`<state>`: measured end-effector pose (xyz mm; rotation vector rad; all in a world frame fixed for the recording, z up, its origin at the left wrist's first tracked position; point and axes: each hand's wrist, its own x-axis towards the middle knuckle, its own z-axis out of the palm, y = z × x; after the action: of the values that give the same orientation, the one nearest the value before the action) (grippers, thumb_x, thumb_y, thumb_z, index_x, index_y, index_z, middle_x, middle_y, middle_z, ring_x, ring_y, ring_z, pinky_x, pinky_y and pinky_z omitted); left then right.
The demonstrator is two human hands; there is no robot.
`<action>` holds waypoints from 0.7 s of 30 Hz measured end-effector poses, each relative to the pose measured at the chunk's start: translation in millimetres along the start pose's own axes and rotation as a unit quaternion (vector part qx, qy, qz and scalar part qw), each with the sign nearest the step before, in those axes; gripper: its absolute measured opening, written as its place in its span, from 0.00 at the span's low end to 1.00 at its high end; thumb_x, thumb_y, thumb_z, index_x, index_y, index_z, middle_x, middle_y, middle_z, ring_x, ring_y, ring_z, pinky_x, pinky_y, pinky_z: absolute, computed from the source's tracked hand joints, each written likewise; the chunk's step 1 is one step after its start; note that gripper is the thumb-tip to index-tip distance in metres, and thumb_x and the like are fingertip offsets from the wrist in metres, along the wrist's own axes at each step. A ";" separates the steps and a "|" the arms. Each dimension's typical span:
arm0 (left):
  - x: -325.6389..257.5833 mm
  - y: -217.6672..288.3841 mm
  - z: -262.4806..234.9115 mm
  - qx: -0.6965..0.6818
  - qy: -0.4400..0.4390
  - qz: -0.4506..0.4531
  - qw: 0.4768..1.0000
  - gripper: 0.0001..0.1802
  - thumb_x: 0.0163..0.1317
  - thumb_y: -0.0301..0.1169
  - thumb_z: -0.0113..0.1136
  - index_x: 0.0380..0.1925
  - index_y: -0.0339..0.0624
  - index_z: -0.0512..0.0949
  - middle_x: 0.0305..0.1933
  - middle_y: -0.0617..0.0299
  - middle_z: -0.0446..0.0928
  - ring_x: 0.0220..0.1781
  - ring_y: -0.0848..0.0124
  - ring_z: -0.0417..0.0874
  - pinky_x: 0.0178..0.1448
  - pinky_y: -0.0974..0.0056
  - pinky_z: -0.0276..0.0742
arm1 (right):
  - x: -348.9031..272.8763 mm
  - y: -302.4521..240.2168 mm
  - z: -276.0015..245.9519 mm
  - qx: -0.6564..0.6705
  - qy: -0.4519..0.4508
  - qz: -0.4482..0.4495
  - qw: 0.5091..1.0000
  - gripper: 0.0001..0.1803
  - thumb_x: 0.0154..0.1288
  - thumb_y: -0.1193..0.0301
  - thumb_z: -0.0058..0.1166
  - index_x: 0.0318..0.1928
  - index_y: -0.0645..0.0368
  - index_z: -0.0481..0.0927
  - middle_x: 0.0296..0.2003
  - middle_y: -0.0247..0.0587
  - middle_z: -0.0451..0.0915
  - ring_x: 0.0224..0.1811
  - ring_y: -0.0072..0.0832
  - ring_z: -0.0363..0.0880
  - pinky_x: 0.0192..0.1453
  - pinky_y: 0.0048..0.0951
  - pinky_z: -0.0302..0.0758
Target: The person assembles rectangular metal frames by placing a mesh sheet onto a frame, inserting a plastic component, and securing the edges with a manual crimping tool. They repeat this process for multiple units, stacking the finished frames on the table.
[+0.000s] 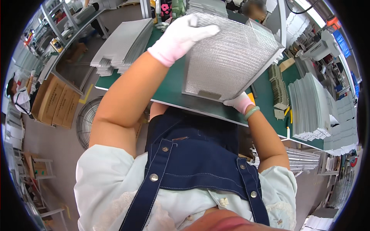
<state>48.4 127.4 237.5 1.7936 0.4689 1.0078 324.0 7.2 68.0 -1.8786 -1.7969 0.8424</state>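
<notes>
the left hand [181,36], in a white glove with a pink cuff, is clamped over the upper left corner of a square metal mesh filter panel [229,57], fingers wrapped onto its face. the right hand [239,102], gloved the same way with a pale green bangle [251,112] at the wrist, has its grip closed on the lower edge near the bottom right corner. held at 2 opposite points like this, the panel stands tilted up off the green surface [169,92], its face turned toward the person, probably so the mesh and frame can be looked over; whether its lower edge touches the surface or hangs just above it is hard to tell

more panels of the same kind sit within reach: a fanned stack [123,48] to the left on the surface and a taller stack [310,109] to the right, with a row of small metal clips [279,90] between the held panel and the right stack

the right hand's fingers are mostly hidden behind the panel frame. the far side of the surface is blocked by the panel, and another person at the far left edge [19,96] is only partly in view. a wire fan guard [86,119] lies on the floor below the surface edge
</notes>
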 end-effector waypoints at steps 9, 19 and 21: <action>11.3 0.6 4.3 -0.094 0.020 0.046 0.994 0.16 0.65 0.31 0.64 0.49 0.34 0.79 0.46 0.63 0.82 0.47 0.76 0.81 0.57 0.68 0.74 | -12.8 -114.4 -114.8 0.436 0.223 -0.249 0.836 0.22 0.63 0.75 0.63 0.56 0.67 0.76 0.46 0.37 0.81 0.48 0.21 0.78 0.55 0.26 0.74; 23.1 -14.1 0.8 -0.056 0.028 0.014 0.998 0.18 0.63 0.33 0.65 0.50 0.34 0.77 0.49 0.63 0.82 0.49 0.77 0.79 0.56 0.69 0.73 | 5.3 -141.0 -104.7 0.380 0.416 -0.347 0.749 0.34 0.60 0.79 0.64 0.66 0.66 0.66 0.48 0.37 0.78 0.45 0.17 0.76 0.52 0.21 0.74; 19.4 -3.8 7.2 -0.108 0.012 0.023 0.994 0.19 0.63 0.33 0.66 0.50 0.34 0.77 0.49 0.63 0.82 0.49 0.76 0.79 0.57 0.69 0.73 | 5.1 -137.2 -110.3 0.375 0.414 -0.397 0.728 0.41 0.56 0.81 0.67 0.70 0.65 0.63 0.53 0.40 0.77 0.46 0.19 0.76 0.54 0.23 0.76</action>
<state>65.9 138.4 241.2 1.6076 0.3212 1.0718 295.5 37.1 239.3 -0.6106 -1.1621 0.2205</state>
